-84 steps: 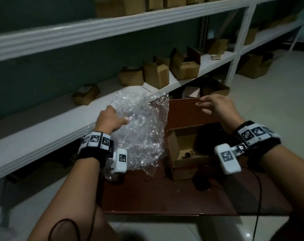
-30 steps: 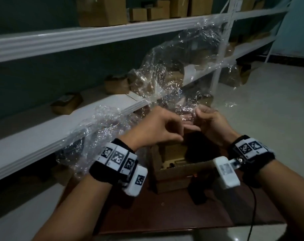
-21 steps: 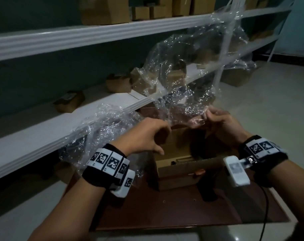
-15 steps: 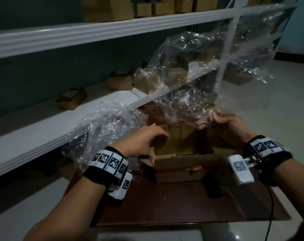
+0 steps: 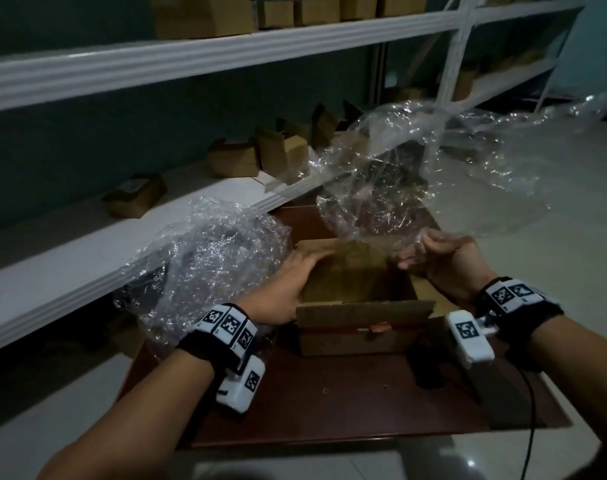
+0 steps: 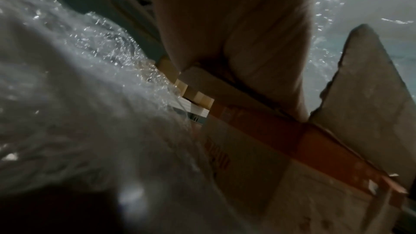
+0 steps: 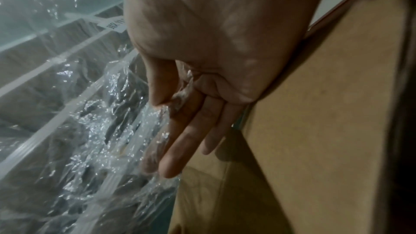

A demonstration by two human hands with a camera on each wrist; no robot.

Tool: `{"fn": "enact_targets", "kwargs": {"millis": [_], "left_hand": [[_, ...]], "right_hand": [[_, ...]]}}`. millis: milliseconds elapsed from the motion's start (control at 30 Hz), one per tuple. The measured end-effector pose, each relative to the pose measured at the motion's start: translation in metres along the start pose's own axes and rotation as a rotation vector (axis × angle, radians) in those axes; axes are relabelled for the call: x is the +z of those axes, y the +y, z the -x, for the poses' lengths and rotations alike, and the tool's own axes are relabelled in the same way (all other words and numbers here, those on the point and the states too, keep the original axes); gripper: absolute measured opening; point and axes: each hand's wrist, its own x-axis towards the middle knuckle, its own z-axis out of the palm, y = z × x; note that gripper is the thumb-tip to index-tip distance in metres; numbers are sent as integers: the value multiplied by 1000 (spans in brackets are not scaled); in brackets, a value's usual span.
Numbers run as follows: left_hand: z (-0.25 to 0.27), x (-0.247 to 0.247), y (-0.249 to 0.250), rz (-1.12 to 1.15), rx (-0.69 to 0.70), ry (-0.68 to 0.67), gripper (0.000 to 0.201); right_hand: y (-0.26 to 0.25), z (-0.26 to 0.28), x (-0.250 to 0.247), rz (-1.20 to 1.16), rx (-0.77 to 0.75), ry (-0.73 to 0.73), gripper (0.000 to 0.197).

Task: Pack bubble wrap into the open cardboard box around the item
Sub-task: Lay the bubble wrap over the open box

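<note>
An open cardboard box stands on a brown table. What lies inside it is hidden from me. My left hand rests on the box's left flap, fingers laid across the edge; the left wrist view shows this hand against the box. My right hand pinches a clear bubble wrap sheet above the box's far right corner, and the sheet billows up and to the right. In the right wrist view the right hand's thumb presses the sheet onto the fingers beside the box wall.
A crumpled pile of bubble wrap lies left of the box, against a long white shelf. Small cardboard boxes stand on that shelf. A dark object sits on the table right of the box. Pale floor surrounds the table.
My left hand let go of the sheet and dropped onto the box's left flap. The right hand brought the sheet down to the box, its free end swinging right.
</note>
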Motion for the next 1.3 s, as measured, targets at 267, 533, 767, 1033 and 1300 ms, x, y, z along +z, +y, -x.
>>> {"fn": "enact_targets", "kwargs": {"millis": [267, 533, 767, 1033, 1300], "left_hand": [[0, 31, -11, 143, -32, 172, 107], [-1, 40, -16, 349, -9, 179, 120], [-8, 42, -18, 184, -24, 208, 93], [-17, 37, -18, 128, -92, 187, 65], [-23, 22, 3, 12, -121, 149, 90]], "right_hand": [[13, -6, 1, -48, 26, 92, 29], [26, -8, 5, -289, 77, 342, 33], [30, -11, 5, -306, 90, 394, 32], [26, -12, 6, -230, 69, 423, 26], [5, -17, 32, -407, -7, 199, 33]]}}
